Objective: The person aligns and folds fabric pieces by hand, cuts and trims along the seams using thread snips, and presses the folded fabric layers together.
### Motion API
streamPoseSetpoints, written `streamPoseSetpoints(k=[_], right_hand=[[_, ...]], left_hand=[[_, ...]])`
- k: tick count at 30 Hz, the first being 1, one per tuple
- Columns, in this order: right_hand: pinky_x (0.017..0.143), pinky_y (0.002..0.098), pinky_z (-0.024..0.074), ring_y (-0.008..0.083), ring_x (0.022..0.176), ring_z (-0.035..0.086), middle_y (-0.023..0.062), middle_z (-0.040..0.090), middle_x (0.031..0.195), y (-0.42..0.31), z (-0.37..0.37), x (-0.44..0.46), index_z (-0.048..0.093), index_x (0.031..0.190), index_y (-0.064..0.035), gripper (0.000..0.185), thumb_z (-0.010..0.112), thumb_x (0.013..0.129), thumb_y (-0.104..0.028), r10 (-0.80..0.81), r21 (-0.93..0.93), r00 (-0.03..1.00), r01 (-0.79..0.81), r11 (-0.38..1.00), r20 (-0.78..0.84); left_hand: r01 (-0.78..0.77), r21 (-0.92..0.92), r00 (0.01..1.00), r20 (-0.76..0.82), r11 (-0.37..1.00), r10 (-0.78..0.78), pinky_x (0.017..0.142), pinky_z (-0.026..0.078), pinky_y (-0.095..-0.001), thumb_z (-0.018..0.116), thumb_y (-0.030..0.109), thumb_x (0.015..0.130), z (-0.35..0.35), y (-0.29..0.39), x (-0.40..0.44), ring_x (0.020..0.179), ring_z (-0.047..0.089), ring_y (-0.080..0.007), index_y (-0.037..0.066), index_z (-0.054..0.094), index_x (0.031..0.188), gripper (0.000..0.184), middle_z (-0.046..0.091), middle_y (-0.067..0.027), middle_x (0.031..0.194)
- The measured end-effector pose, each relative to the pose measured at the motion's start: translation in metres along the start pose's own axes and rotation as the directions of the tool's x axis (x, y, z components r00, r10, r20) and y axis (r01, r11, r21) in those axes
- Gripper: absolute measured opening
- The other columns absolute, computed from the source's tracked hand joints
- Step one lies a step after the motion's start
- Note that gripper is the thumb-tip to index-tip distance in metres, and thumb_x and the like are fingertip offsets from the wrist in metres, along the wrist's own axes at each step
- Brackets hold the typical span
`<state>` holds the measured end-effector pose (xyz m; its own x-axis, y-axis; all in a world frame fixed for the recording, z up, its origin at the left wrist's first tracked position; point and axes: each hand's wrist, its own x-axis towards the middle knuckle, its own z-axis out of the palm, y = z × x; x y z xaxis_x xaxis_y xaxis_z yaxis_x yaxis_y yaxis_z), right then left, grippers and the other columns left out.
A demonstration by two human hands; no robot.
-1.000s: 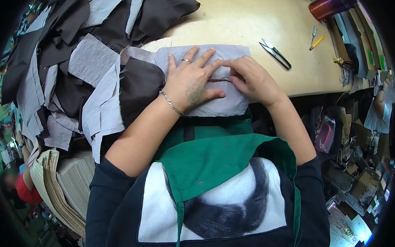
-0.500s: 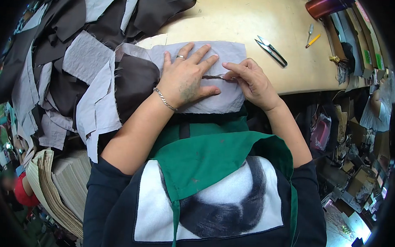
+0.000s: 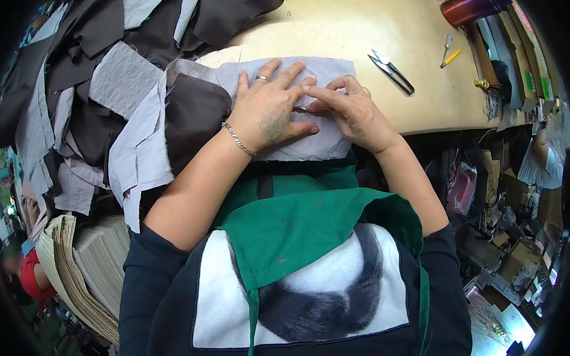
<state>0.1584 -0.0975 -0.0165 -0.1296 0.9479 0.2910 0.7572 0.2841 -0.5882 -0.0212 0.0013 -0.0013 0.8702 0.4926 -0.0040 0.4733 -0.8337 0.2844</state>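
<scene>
A light grey fabric piece (image 3: 327, 145) with frayed edges lies at the front edge of the table, with a dark slit near its middle. My left hand (image 3: 270, 111) presses flat on it, fingers spread, a ring and a chain bracelet on it. Close by on the right, my right hand (image 3: 353, 111) is closed in a pinch on the fabric along the slit, its index fingertip near my left index finger. The pinched edge is partly hidden under those fingers. Dark brown fabric (image 3: 196, 121) lies against the left side of the grey piece.
Dark and grey fabric pieces (image 3: 128, 78) are heaped on the left. Thread snips (image 3: 392, 72), a yellow pencil-like stick (image 3: 452, 57) and a small metal tool (image 3: 447, 42) lie on the table (image 3: 340, 23). A reddish metallic cylinder (image 3: 473, 9) is at the back right. Boxes fill the lower right.
My right hand has shifted left along the slit toward my left hand, covering more of the opening. My left hand stays almost in place.
</scene>
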Motion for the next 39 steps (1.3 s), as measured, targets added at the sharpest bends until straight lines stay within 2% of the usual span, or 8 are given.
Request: streamPoseSetpoints(k=[10, 13, 14, 17, 20, 24, 33, 39], right_hand=[[0.083, 0.041, 0.0455, 0.0242, 0.097, 0.055, -0.007, 0.071, 0.095, 0.002, -0.018, -0.012, 0.053, 0.131, -0.0267, 0.062, 0.057, 0.074, 0.0, 0.024, -0.12, 1.0, -0.024, 0.992, -0.002], [0.085, 0.0418, 0.0449, 0.0248, 0.101, 0.056, -0.0057, 0.07, 0.098, 0.002, -0.001, -0.002, 0.053, 0.131, -0.0274, 0.064, 0.058, 0.074, 0.0, -0.015, -0.059, 1.0, 0.016, 0.998, 0.023], [0.087, 0.0412, 0.0444, 0.0256, 0.108, 0.054, -0.0053, 0.069, 0.101, -0.002, 0.001, 0.001, 0.052, 0.131, -0.028, 0.065, 0.058, 0.073, 0.0, -0.023, -0.081, 0.999, 0.026, 0.996, 0.047], [0.089, 0.0408, 0.0439, 0.0266, 0.11, 0.053, -0.005, 0.07, 0.102, -0.011, -0.008, 0.0, 0.052, 0.131, -0.0284, 0.065, 0.059, 0.073, -0.001, -0.025, -0.218, 0.995, 0.046, 0.975, 0.098], [0.09, 0.0417, 0.0434, 0.0273, 0.112, 0.053, -0.0051, 0.07, 0.102, -0.001, -0.018, -0.015, 0.052, 0.131, -0.0271, 0.063, 0.061, 0.073, -0.003, -0.02, -0.239, 0.993, 0.047, 0.97, 0.116], [0.092, 0.0409, 0.0425, 0.0273, 0.114, 0.052, -0.0069, 0.071, 0.098, 0.015, -0.029, -0.03, 0.053, 0.131, -0.0231, 0.06, 0.061, 0.074, -0.003, 0.032, -0.103, 0.999, -0.029, 0.994, 0.026], [0.094, 0.0425, 0.0412, 0.0278, 0.115, 0.051, -0.0054, 0.071, 0.099, -0.001, -0.002, -0.007, 0.051, 0.134, -0.0285, 0.067, 0.059, 0.073, -0.001, -0.026, -0.129, 0.997, 0.035, 0.991, 0.07], [0.094, 0.0422, 0.0412, 0.0267, 0.113, 0.052, -0.0057, 0.071, 0.097, 0.002, -0.014, -0.013, 0.054, 0.13, -0.0261, 0.061, 0.059, 0.074, -0.002, -0.018, -0.162, 0.999, 0.025, 0.986, 0.047]], left_hand=[[0.004, 0.003, 1.0, 0.012, 1.0, -0.004, 0.096, 0.031, -0.0694, 0.074, 0.057, 0.066, 0.0, 0.0, 0.001, 0.135, 0.032, -0.0344, 0.024, 0.05, 0.133, 0.078, 0.038, -0.0019, 0.146], [0.005, -0.014, 1.0, 0.014, 1.0, -0.004, 0.097, 0.031, -0.0696, 0.074, 0.058, 0.066, -0.001, -0.001, 0.001, 0.135, 0.032, -0.0344, 0.025, 0.05, 0.133, 0.079, 0.038, -0.0016, 0.147], [0.005, -0.011, 1.0, 0.016, 1.0, -0.005, 0.097, 0.031, -0.0696, 0.074, 0.058, 0.065, 0.0, -0.001, 0.001, 0.135, 0.032, -0.0342, 0.024, 0.05, 0.133, 0.079, 0.038, -0.0015, 0.147], [0.005, -0.009, 1.0, 0.014, 1.0, -0.005, 0.097, 0.03, -0.0696, 0.073, 0.058, 0.065, 0.0, -0.001, 0.0, 0.135, 0.032, -0.0336, 0.024, 0.05, 0.133, 0.079, 0.038, -0.0013, 0.147], [0.003, -0.014, 1.0, -0.002, 1.0, -0.003, 0.097, 0.03, -0.0695, 0.073, 0.058, 0.065, 0.001, -0.001, 0.0, 0.135, 0.032, -0.033, 0.025, 0.05, 0.133, 0.079, 0.038, -0.0012, 0.146], [-0.005, -0.003, 1.0, -0.009, 1.0, 0.005, 0.097, 0.031, -0.0693, 0.073, 0.059, 0.065, 0.003, -0.003, 0.001, 0.135, 0.033, -0.0328, 0.024, 0.05, 0.133, 0.08, 0.038, -0.0012, 0.146], [-0.004, 0.01, 1.0, 0.013, 1.0, 0.004, 0.096, 0.031, -0.0696, 0.073, 0.06, 0.065, 0.001, -0.002, 0.001, 0.134, 0.033, -0.0335, 0.024, 0.05, 0.133, 0.081, 0.038, -0.0017, 0.147], [-0.004, 0.007, 1.0, 0.009, 1.0, 0.004, 0.097, 0.03, -0.0695, 0.072, 0.06, 0.066, 0.003, -0.003, 0.0, 0.135, 0.031, -0.034, 0.025, 0.049, 0.134, 0.08, 0.036, -0.0012, 0.148]])
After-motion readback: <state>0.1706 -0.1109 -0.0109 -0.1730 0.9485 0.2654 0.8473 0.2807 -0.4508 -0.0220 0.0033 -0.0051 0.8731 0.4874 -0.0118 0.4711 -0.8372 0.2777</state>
